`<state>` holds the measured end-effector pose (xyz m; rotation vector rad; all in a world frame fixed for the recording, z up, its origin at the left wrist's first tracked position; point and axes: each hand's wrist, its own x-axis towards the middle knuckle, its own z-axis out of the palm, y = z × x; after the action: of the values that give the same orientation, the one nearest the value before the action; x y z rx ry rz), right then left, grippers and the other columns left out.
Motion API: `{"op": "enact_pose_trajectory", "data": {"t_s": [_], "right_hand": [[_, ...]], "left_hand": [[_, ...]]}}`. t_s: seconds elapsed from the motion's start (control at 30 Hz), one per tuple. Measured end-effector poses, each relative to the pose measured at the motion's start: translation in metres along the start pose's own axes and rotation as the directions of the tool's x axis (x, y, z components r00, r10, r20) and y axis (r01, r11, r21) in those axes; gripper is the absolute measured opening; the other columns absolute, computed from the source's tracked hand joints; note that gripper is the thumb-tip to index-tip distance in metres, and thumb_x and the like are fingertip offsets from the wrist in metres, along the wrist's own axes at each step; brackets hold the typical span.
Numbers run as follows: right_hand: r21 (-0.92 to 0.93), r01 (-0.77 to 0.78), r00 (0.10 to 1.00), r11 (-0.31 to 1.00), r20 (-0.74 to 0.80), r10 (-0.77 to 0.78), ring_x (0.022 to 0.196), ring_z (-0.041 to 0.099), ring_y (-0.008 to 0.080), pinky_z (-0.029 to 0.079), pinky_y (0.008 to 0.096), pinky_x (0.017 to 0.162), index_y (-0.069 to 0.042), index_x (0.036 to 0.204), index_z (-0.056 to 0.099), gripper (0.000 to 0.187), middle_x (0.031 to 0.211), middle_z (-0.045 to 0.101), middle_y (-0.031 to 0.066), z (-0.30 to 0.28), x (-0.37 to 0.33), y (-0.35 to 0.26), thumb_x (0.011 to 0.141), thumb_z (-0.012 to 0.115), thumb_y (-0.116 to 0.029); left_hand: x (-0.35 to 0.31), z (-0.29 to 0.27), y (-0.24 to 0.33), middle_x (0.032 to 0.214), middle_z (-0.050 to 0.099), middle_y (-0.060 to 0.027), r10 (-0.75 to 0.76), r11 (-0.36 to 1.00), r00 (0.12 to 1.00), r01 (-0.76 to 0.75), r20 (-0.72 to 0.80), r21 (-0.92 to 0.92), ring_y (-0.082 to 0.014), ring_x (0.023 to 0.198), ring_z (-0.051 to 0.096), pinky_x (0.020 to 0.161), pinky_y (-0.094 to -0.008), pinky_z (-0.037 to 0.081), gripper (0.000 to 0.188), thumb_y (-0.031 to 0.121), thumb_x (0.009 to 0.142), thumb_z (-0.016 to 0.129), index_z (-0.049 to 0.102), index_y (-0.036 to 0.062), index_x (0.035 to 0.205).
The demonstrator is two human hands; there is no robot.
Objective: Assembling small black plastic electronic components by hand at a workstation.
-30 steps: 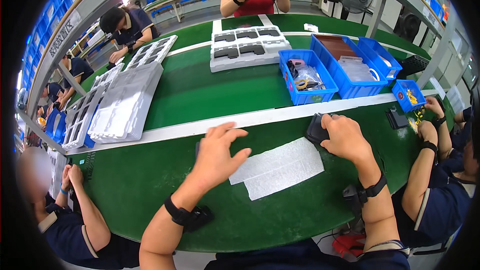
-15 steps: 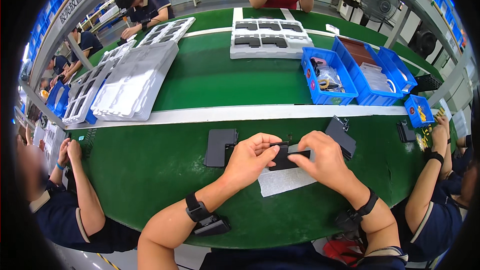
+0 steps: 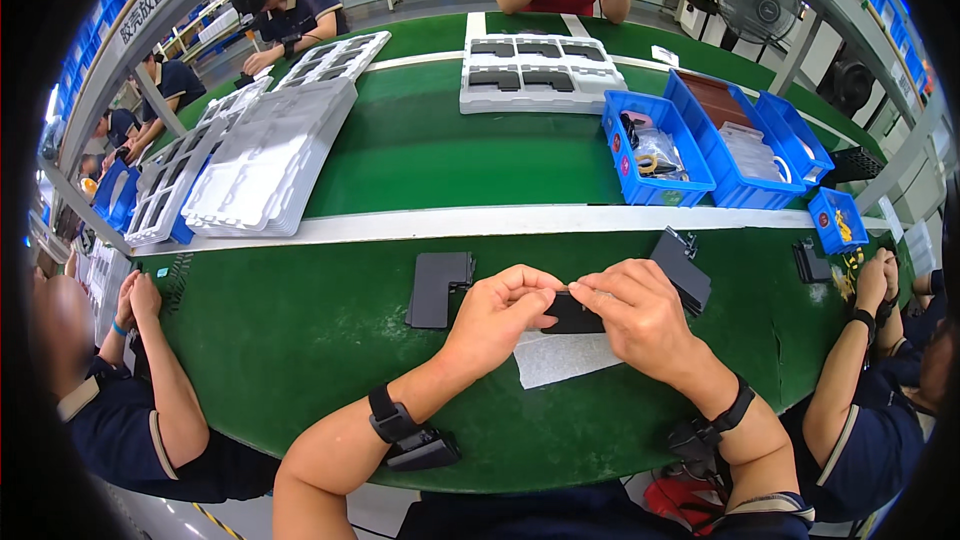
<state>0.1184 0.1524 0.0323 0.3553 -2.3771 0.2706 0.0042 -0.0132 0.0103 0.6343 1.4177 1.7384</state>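
A flat black part (image 3: 572, 317) is held up between my two hands, above a pale grey sheet (image 3: 560, 360) on the green table. My left hand (image 3: 497, 318) grips its left end with thumb and fingers. Pinched fingers of my right hand (image 3: 642, 312) press at its upper edge, where the fingertips of both hands nearly meet. Whether a smaller piece sits between those fingertips is too small to tell. Left of my hands lies a stack of black L-shaped flat parts (image 3: 432, 292); another stack of black parts (image 3: 682, 272) lies just beyond my right hand.
Beyond the white strip (image 3: 400, 227) stand blue bins (image 3: 655, 190) of small items at right, white trays (image 3: 540, 100) of black parts in the middle, and stacked clear trays (image 3: 265, 175) at left. Co-workers sit at both sides and across. A small blue bin (image 3: 838, 220) holds yellow pieces.
My right hand has moved up and left, from the part's right side to its upper edge beside my left fingertips. The part now lies lower between the hands.
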Motion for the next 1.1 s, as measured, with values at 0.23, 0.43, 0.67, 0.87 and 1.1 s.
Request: {"op": "enact_pose_trajectory", "data": {"t_s": [0.23, 0.43, 0.67, 0.87, 1.1], "right_hand": [[0.365, -0.436, 0.9, 0.823, 0.155, 0.408, 0.067, 0.059, 0.0242, 0.046, 0.0351, 0.059, -0.002, 0.092, 0.069, 0.014, 0.077, 0.066, 0.0094, -0.008, -0.001, -0.002, 0.079, 0.065, -0.003], [0.369, -0.426, 0.905, 0.826, 0.175, 0.389, 0.065, 0.058, 0.0248, 0.044, 0.035, 0.059, -0.002, 0.084, 0.069, 0.007, 0.07, 0.064, 0.01, -0.008, -0.001, -0.002, 0.078, 0.068, -0.006], [0.209, -0.15, 0.989, 0.966, 0.033, 0.147, 0.066, 0.056, 0.0243, 0.04, 0.0348, 0.06, -0.001, 0.078, 0.063, 0.008, 0.067, 0.058, 0.0073, -0.001, 0.001, -0.005, 0.072, 0.069, -0.001], [0.498, -0.362, 0.932, 0.788, 0.183, 0.313, 0.066, 0.057, 0.0222, 0.044, 0.0327, 0.058, -0.002, 0.082, 0.068, 0.008, 0.073, 0.063, 0.0087, 0.0, -0.003, 0.0, 0.074, 0.07, -0.004], [0.534, -0.606, 0.783, 0.59, 0.27, 0.56, 0.07, 0.061, 0.0217, 0.046, 0.0326, 0.061, -0.003, 0.083, 0.071, 0.009, 0.075, 0.067, 0.0099, 0.011, -0.01, -0.001, 0.075, 0.071, -0.004]], "left_hand": [[-0.004, 0.005, 0.004, 0.104, 0.064, -0.0084, 0.011, 0.991, 1.0, -0.009, -0.017, 0.132, -0.0099, 0.092, 0.061, 0.079, -0.0273, 0.055, 0.016, 0.01, 0.092, 0.058, 0.06, -0.0004, 0.104], [-0.005, 0.006, 0.0, 0.107, 0.064, -0.0094, 0.044, 0.994, 0.999, -0.046, 0.015, 0.095, -0.0109, 0.095, 0.061, 0.08, -0.0271, 0.054, 0.022, 0.01, 0.091, 0.06, 0.058, -0.0011, 0.11], [-0.005, 0.007, 0.001, 0.095, 0.066, -0.0058, -0.015, 0.963, 0.999, 0.004, 0.039, 0.271, -0.0079, 0.085, 0.061, 0.075, -0.0252, 0.053, 0.019, 0.013, 0.091, 0.063, 0.063, -0.0016, 0.102], [-0.003, 0.001, -0.003, 0.09, 0.066, -0.003, 0.001, 0.962, 0.998, -0.018, 0.06, 0.272, -0.0064, 0.08, 0.06, 0.071, -0.024, 0.053, 0.015, 0.015, 0.09, 0.064, 0.065, 0.0018, 0.097], [-0.004, 0.004, 0.003, 0.092, 0.066, -0.0028, -0.006, 0.991, 1.0, 0.006, 0.004, 0.134, -0.0072, 0.083, 0.061, 0.07, -0.0243, 0.054, 0.014, 0.015, 0.089, 0.065, 0.065, 0.003, 0.096]]}}
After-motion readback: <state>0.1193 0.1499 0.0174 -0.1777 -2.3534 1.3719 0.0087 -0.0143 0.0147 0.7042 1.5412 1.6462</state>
